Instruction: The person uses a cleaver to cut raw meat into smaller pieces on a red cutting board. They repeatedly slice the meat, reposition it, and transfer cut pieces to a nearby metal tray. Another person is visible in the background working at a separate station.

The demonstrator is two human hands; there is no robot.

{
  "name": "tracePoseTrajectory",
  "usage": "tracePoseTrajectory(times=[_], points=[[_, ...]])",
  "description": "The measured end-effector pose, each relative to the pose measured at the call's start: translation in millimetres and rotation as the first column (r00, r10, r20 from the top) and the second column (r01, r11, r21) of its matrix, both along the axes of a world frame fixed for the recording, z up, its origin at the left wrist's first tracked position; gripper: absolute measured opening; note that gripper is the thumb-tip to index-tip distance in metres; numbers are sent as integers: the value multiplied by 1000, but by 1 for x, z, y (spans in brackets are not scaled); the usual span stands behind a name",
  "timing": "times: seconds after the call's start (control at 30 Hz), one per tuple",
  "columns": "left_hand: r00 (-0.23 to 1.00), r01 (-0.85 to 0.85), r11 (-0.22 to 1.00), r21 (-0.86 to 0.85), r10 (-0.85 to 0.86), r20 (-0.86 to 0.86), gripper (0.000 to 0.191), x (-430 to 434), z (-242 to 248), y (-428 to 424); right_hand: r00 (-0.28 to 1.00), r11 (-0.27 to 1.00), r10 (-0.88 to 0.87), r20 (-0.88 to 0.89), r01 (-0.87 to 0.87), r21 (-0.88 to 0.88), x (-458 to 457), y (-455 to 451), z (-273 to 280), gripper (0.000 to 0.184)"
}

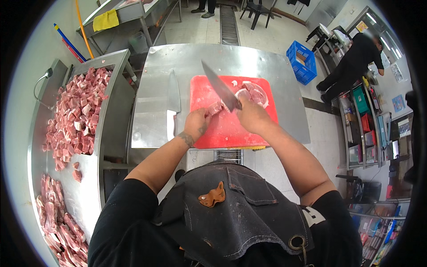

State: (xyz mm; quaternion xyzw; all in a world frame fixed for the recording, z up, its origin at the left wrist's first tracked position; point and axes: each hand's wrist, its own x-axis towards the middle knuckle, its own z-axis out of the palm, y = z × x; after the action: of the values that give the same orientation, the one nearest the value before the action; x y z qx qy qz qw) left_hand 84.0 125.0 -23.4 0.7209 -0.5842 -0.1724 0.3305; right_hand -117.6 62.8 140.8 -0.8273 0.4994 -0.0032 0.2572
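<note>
My right hand (252, 115) grips a butcher's knife (218, 87), its blade raised and pointing up to the left over the red cutting board (213, 133). The blade is slightly blurred. At the board's left edge, my left hand (196, 122) holds the end of a strip of raw meat (214, 108); the strip's far end passes behind the blade. Beyond my right hand lies a larger slab of raw meat (257, 95) with a pale fat rim, and a small white scrap (234, 83) sits near it.
A white-handled knife (170, 121) lies left of the board on the steel table (156, 83). Cubed meat (78, 116) and meat strips (56, 217) fill parts of a steel counter (88, 193) at left. A blue crate (302, 63) stands on the floor. A person (357, 63) stands at right.
</note>
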Motion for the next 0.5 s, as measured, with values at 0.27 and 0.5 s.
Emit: tracePoseTrajectory(times=[0.27,0.5], points=[[999,-14,999,-36,13,-47,17,4,1,4,822,898,68,566,196,-393,9,26,33,42],[999,-6,999,39,7,-34,16,2,5,1,993,993,73,-94,-64,99,1,18,-28,41]])
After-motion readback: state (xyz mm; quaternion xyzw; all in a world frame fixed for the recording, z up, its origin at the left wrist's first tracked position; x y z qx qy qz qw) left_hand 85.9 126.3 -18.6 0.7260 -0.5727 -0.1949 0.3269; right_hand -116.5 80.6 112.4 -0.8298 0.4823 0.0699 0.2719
